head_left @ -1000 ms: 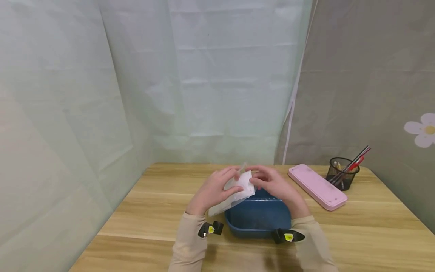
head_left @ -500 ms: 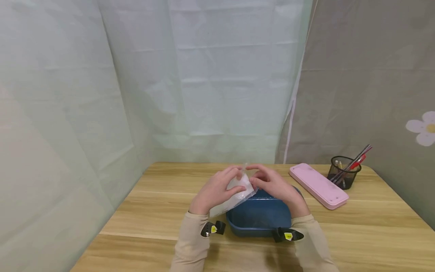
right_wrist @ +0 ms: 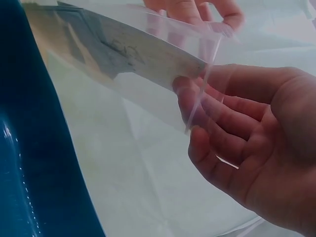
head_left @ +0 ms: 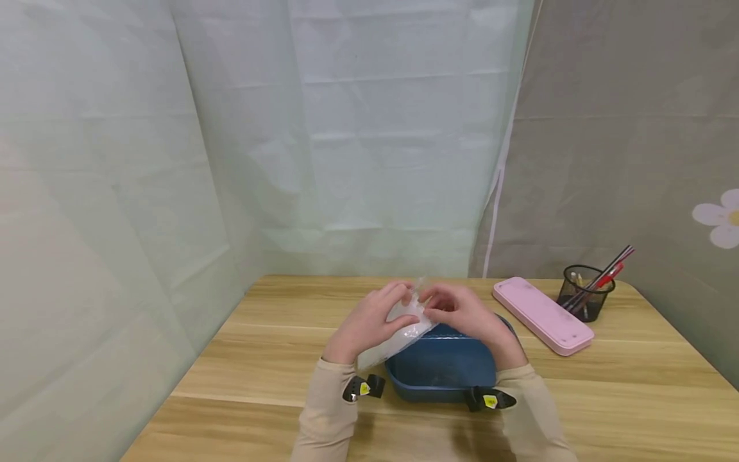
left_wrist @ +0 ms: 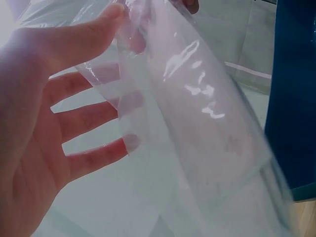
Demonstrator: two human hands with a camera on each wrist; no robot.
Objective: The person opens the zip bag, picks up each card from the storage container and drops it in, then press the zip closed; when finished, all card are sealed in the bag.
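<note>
A clear plastic bag (head_left: pixel 392 343) with a flat white piece (right_wrist: pixel 148 59) inside is tilted between both hands above a blue bin (head_left: pixel 444 393). My left hand (head_left: pixel 369 327) pinches the bag between thumb and fingers near its upper end. In the left wrist view, the other fingers (left_wrist: pixel 94 158) of that hand lie behind the film. My right hand (head_left: pixel 464 313) pinches the bag's edge from the right. In the right wrist view its fingertips (right_wrist: pixel 187 94) show partly through the plastic. What the flat piece is, I cannot tell.
To the right lies a pink pencil case (head_left: pixel 543 316) on the wooden table (head_left: pixel 277 359). Behind it stands a black mesh pen cup (head_left: pixel 584 301) with several pens and pencils. Light curtains (head_left: pixel 369 160) hang beyond the table's back edge.
The white piece's sharp corner, plain a second ago, now shows less clearly behind crumpled plastic. My right fingers have curled closer together on the bag; my left hand has barely moved.
</note>
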